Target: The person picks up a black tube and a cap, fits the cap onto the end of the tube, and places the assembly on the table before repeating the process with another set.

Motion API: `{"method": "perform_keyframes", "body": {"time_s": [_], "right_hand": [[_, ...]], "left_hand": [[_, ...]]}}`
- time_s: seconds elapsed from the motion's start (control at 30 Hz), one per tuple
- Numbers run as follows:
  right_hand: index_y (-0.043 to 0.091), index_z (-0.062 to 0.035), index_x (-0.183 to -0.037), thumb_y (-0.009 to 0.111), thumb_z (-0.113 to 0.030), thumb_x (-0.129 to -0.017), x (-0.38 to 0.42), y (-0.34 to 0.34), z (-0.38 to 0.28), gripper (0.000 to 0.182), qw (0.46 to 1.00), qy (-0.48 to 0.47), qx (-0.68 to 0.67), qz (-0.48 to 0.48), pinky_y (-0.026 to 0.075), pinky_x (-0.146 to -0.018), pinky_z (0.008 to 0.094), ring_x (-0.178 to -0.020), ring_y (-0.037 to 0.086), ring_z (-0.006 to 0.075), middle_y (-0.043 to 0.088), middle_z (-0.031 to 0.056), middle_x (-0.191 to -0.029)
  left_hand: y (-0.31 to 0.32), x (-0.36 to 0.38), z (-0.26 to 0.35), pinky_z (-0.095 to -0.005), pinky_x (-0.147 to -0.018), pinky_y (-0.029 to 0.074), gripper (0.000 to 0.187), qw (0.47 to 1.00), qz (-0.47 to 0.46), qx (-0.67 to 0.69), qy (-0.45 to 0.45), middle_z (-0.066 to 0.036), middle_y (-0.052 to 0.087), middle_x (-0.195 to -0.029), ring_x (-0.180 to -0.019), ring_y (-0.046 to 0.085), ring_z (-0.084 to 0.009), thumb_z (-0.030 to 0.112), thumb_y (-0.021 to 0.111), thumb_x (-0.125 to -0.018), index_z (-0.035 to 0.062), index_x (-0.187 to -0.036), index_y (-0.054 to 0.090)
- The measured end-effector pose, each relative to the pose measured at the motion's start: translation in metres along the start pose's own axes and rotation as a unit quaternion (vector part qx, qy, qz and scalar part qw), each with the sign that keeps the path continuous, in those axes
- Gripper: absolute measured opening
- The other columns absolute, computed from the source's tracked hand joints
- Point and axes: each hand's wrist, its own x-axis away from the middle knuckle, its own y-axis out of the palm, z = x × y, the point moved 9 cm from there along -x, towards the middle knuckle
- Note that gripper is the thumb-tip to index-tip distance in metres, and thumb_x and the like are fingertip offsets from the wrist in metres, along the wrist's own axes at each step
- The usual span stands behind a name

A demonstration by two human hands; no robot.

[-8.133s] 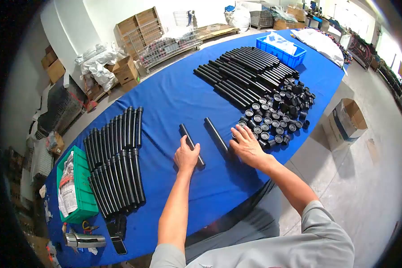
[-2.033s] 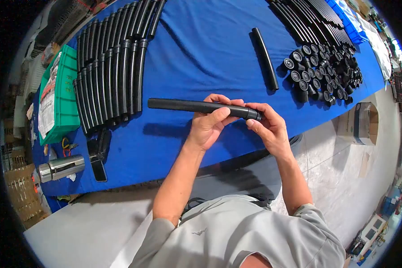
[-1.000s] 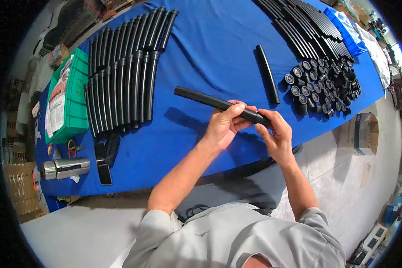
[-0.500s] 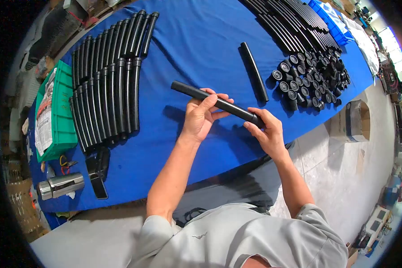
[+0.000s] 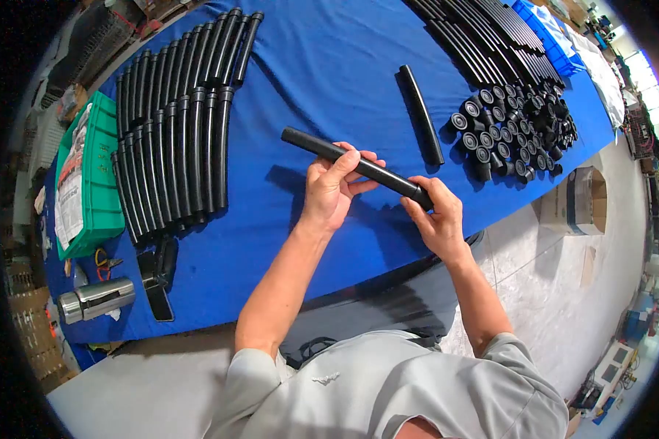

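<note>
A black tube (image 5: 309, 140) is held slantwise above the blue cloth, its far end pointing up and left. My left hand (image 5: 331, 189) is wrapped round its middle, palm partly up. At the lower right end, my right hand (image 5: 441, 219) grips the tube between thumb and fingers, over a wider cap-like section (image 5: 422, 196) that the fingers partly hide. Beyond the hands, a single loose black tube (image 5: 422, 117) lies on the cloth. To its right is a heap of black end caps (image 5: 501, 132) with round ringed faces.
Two rows of capped black tubes (image 5: 170, 161) lie at the left. Beside them stand a green crate (image 5: 102, 205), a steel flask (image 5: 106, 298) and a phone (image 5: 157, 296). More tubes (image 5: 476, 44) and a blue bin (image 5: 556, 51) are at the back right; a cardboard box (image 5: 575, 201) stands on the floor.
The camera view has shifted slightly. Both hands keep their hold on the black tube, with hardly any movement between the frames.
</note>
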Motion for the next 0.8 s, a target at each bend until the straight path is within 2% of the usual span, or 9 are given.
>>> {"method": "perform_keyframes", "body": {"time_s": [0.17, 0.37, 0.57, 0.67, 0.77, 0.8], "right_hand": [[0.064, 0.001, -0.112, 0.076, -0.009, -0.087, 0.0, 0.001, 0.0, 0.03, 1.0, -0.004, -0.013, 0.014, 0.05, -0.069, 0.036, -0.076, 0.064, 0.0292, 0.062, 0.0148, -0.087], [0.064, 0.0014, -0.112, 0.076, -0.008, -0.086, 0.005, 0.005, 0.01, 0.03, 0.997, 0.036, -0.063, 0.003, 0.05, -0.069, 0.0349, -0.076, 0.063, 0.0278, 0.062, 0.0142, -0.087], [0.064, 0.001, -0.113, 0.076, -0.009, -0.087, 0.0, 0.002, -0.004, 0.031, 1.0, 0.003, 0.009, -0.025, 0.05, -0.068, 0.035, -0.076, 0.063, 0.027, 0.063, 0.0139, -0.087], [0.065, 0.0005, -0.112, 0.077, -0.009, -0.086, 0.003, 0.002, -0.003, 0.03, 1.0, 0.012, -0.006, -0.008, 0.049, -0.067, 0.0352, -0.076, 0.064, 0.0272, 0.062, 0.0145, -0.084], [0.061, -0.0014, -0.127, 0.082, -0.011, -0.082, 0.007, 0.007, 0.012, 0.051, 0.999, 0.036, -0.002, -0.023, 0.053, -0.072, 0.0339, -0.08, 0.065, 0.0255, 0.067, 0.0147, -0.101], [0.057, -0.0022, -0.133, 0.084, -0.012, -0.08, 0.01, 0.006, 0.015, 0.06, 0.994, 0.074, -0.081, -0.013, 0.054, -0.075, 0.0338, -0.084, 0.066, 0.0248, 0.066, 0.0147, -0.11]], "left_hand": [[0.001, 0.001, 0.0, -0.0458, -0.073, 0.067, 0.012, 1.0, -0.001, 0.013, -0.01, -0.017, 0.072, -0.104, -0.101, 0.072, -0.0354, 0.018, 0.067, -0.097, 0.0085, -0.104, 0.063], [-0.002, 0.0, 0.0, -0.0454, -0.074, 0.066, 0.014, 1.0, 0.003, 0.014, -0.021, -0.017, 0.072, -0.105, -0.102, 0.072, -0.0344, 0.019, 0.067, -0.097, 0.0083, -0.104, 0.062], [-0.002, 0.001, 0.0, -0.0447, -0.074, 0.066, 0.013, 1.0, 0.01, -0.005, -0.019, -0.017, 0.072, -0.105, -0.102, 0.073, -0.0339, 0.019, 0.066, -0.097, 0.0086, -0.103, 0.062], [0.0, 0.001, 0.001, -0.0451, -0.074, 0.066, 0.012, 1.0, 0.003, -0.004, -0.017, -0.017, 0.072, -0.105, -0.101, 0.072, -0.0342, 0.019, 0.066, -0.097, 0.0091, -0.103, 0.062], [0.0, 0.001, 0.002, -0.0466, -0.075, 0.066, 0.011, 1.0, -0.002, 0.007, -0.014, -0.017, 0.072, -0.105, -0.102, 0.072, -0.0347, 0.018, 0.066, -0.097, 0.0099, -0.103, 0.062], [0.0, 0.001, 0.003, -0.0475, -0.075, 0.066, 0.01, 1.0, -0.005, 0.009, -0.008, -0.018, 0.072, -0.105, -0.102, 0.072, -0.035, 0.017, 0.066, -0.097, 0.0102, -0.104, 0.062]]}}
